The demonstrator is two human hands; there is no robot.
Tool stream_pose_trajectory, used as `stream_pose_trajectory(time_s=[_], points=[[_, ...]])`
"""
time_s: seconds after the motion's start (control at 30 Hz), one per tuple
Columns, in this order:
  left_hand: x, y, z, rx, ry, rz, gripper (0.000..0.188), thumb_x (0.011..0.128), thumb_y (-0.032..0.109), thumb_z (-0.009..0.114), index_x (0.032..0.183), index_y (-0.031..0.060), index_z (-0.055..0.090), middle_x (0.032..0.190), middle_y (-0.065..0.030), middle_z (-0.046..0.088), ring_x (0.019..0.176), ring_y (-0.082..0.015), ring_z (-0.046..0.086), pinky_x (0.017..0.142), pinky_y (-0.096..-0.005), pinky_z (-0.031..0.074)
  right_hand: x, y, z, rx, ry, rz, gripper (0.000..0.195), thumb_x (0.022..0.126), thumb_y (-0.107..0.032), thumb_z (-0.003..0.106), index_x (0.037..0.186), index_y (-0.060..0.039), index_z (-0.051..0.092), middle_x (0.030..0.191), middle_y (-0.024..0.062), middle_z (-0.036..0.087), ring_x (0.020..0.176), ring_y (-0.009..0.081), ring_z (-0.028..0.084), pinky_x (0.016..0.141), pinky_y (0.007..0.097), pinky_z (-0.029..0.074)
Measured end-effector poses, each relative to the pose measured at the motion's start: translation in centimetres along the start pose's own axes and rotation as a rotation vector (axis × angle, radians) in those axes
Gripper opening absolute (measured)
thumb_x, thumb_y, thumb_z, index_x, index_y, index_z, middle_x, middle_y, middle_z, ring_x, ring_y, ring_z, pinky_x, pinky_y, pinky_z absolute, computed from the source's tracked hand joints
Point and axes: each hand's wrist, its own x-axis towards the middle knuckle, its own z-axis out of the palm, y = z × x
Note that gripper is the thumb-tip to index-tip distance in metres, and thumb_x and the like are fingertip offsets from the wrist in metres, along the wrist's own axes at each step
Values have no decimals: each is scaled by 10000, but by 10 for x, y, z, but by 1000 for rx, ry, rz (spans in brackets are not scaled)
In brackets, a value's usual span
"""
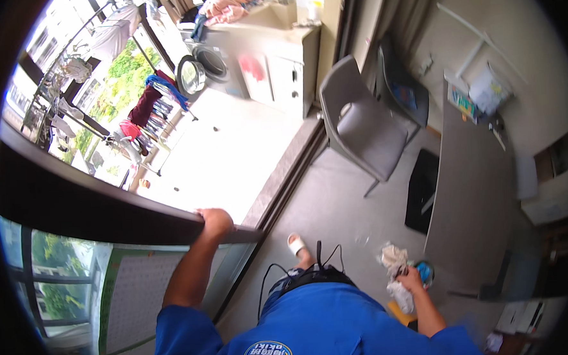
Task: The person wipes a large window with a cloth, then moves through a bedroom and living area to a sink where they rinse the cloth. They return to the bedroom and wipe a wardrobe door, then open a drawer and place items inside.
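Note:
My left hand (217,222) grips the edge of a dark-framed sliding glass door (137,224), with the arm stretched forward. Low at my right side, my right hand (409,278) holds a bunch of crumpled cloth items (395,258), whitish and beige with a darker piece among them. Part of the bunch (401,296) hangs below the fingers; whether these are socks or other small laundry I cannot tell. Just beyond that hand is a round container with something bright blue (424,269) in it, partly hidden. The doorway beside my left hand stands open onto a bright balcony (215,147).
A floor track (291,170) crosses the doorway. On the balcony are a front-loading washing machine (213,65) with its door open, a sink counter (276,23) and a drying rack (153,112). Grey chairs (365,120) and a long table (476,167) stand to the right.

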Motion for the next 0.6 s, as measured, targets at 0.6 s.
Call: stream_pose_trajectory(time_s=[0.6], points=[[-1,-40,88,-109,-212,-70,581,965,408,485,1431,67,542,1405,-257,557,1288,-531,501,1014,-788,285,254,-462,-55,377,-128,-643,449,717,-29,756,1157,-8,670,1034,92,727,933,191,684,832,337,538]])
